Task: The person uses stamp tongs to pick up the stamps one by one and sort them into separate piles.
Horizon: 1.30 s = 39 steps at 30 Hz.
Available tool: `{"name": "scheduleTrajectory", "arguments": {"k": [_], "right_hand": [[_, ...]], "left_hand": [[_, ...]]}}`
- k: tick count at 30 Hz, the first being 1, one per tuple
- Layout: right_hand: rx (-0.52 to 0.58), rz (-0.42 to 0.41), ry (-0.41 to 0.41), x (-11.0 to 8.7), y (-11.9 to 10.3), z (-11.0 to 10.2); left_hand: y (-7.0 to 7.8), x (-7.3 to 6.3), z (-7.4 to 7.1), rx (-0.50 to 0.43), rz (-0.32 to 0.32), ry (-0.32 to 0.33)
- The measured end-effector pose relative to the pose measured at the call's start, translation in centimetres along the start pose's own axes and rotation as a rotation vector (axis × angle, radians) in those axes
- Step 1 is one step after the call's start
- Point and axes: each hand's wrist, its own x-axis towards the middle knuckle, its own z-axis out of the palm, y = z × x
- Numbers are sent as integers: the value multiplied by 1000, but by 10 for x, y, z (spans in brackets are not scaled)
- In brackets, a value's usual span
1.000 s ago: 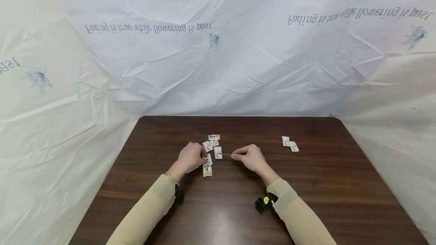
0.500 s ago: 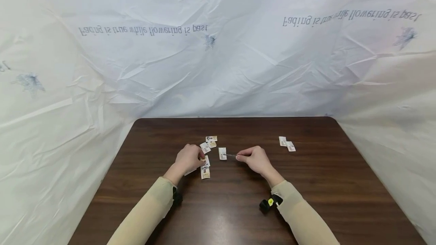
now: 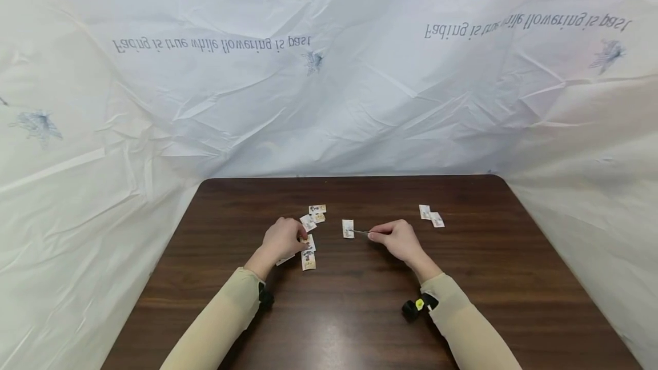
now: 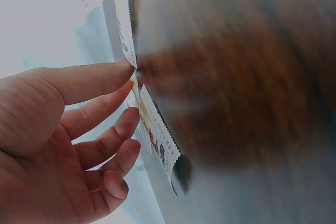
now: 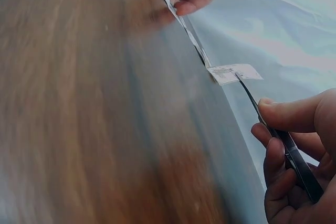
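Observation:
My right hand [image 3: 401, 240] grips dark metal tweezers [image 5: 294, 161] between thumb and fingers. Their tips hold a small white postage stamp [image 3: 348, 229] with printing on it, lifted off the table in the right wrist view. My left hand [image 3: 283, 240] is down at the left group of stamps, thumb and index finger pinching at a stamp [image 3: 308, 242]. Its fingertips partly hide that one. Just below lies a printed stamp [image 3: 308, 260] with a toothed edge [image 4: 159, 132] and a curling end. Another stamp [image 3: 285, 259] shows partly from under the left hand.
Beyond the left hand, several stamps [image 3: 317, 209] lie close together, some overlapping. Two more stamps [image 3: 430, 216] sit at the right rear. The dark wooden table [image 3: 329, 313] ends at a white printed sheet [image 3: 329, 119] hanging behind and at the sides.
My right hand has moved right, carrying the stamp in the tweezers away from the left group. The left hand has stayed at its stamps, and the head view has shifted slightly.

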Motion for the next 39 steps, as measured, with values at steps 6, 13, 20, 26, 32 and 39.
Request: {"name": "scheduleTrajectory", "arguments": {"k": [6,13,20,26,32,39], "right_hand": [[-23,-3,31,-4,9,-17],[-26,3,61,-9,23,-38],[-38,53,106,-16,37,-57],[-37,84,133,-25,49,-71],[-26,103,186,-31,60,-87],[-8,153,206,-39,64,-102]], "left_hand": [[0,2,0,-2,-1,1],[0,2,0,-4,-4,6],[-1,0,0,-10,-12,13],[-3,-4,2,-15,-17,10],[-1,-5,0,-20,5,34],[1,-4,2,-32,-9,19]]}}
